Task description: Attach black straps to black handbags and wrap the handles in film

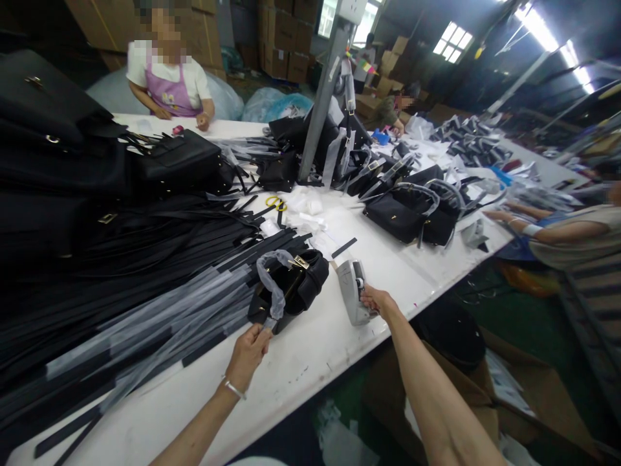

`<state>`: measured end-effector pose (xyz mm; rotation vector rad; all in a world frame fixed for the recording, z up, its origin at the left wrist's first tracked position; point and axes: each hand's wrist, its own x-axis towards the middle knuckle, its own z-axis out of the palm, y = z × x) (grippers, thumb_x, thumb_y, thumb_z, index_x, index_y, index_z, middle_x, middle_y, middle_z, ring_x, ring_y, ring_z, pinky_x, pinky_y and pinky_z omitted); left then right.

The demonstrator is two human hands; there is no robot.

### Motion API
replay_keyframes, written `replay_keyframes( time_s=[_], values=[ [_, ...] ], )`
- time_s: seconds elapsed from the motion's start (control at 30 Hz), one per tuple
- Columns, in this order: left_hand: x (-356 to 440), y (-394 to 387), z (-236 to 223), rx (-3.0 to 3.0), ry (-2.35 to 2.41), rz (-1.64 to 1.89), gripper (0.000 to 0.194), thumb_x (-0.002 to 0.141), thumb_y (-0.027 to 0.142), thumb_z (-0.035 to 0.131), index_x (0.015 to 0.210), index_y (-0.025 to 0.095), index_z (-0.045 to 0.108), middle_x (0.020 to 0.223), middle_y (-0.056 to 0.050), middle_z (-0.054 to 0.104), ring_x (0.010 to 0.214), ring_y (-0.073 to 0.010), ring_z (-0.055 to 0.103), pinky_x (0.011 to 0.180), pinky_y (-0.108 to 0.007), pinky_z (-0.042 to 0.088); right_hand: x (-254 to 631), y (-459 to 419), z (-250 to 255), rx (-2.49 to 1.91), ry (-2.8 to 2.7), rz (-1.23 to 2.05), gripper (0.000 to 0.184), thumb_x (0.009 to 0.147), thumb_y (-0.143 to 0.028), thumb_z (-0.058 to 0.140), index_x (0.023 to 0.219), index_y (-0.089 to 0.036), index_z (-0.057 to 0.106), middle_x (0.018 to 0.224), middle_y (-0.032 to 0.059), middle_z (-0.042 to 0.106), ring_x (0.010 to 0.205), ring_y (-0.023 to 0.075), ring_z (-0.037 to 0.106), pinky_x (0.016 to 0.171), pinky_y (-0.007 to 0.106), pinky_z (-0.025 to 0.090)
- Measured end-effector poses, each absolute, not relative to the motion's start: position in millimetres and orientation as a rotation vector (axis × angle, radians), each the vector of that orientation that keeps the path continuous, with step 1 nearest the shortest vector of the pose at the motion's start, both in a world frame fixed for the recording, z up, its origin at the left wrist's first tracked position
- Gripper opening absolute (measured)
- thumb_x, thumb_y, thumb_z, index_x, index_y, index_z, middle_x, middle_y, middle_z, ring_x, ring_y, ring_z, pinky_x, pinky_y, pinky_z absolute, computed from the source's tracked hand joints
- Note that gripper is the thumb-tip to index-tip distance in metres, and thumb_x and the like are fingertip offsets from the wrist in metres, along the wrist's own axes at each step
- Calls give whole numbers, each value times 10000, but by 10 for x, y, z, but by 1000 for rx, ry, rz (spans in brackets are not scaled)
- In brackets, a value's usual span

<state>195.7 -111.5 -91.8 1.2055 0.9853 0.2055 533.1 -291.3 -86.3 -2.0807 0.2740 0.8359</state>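
Note:
A small black handbag [310, 285] with a gold clasp stands on the white table in front of me. Its looped handle [266, 262] is wrapped in clear film. My left hand [250, 353] pinches the filmed lower end of that handle, at the near side of the bag. To the right, a light grey tape dispenser [350, 301] rests on the tabletop. My right hand [376, 301] is at its side, fingers closed against it; whatever lies between the fingertips is too small to make out.
Long black straps [194, 310], partly film-wrapped, cover the table's left side. Large black bags [48, 129] are stacked behind them. A grey post [323, 97] rises beyond. More handbags [395, 210] stand farther right. Co-workers sit across and at right. An open carton [528, 388] is below the edge.

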Motion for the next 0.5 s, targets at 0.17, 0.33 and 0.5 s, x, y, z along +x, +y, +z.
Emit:
replay_keyframes(
  time_s=[0.17,0.33,0.5],
  values=[
    [1949,-1120,-933,1198,987,220,408,662,581,583,654,179,515,453,75,424,354,-46,258,345,-175,166,5304,-2880,-920,-2130,295,807,225,894,-341,561,943,-124,599,837,12,623,649,101,589,579,252,511],
    [1958,-1118,-938,1195,977,214,417,661,593,578,651,183,500,457,78,425,351,-47,266,347,-177,172,5270,-2882,-934,-2101,265,727,213,893,-322,565,975,-127,598,888,24,630,696,113,606,601,262,525],
    [1963,-1112,-932,1205,981,210,423,665,601,572,671,181,517,463,78,431,351,-52,288,353,-180,186,5213,-2946,-897,-2035,163,574,211,899,-339,552,900,-134,603,790,-4,620,603,87,573,546,231,498]
  ],
)
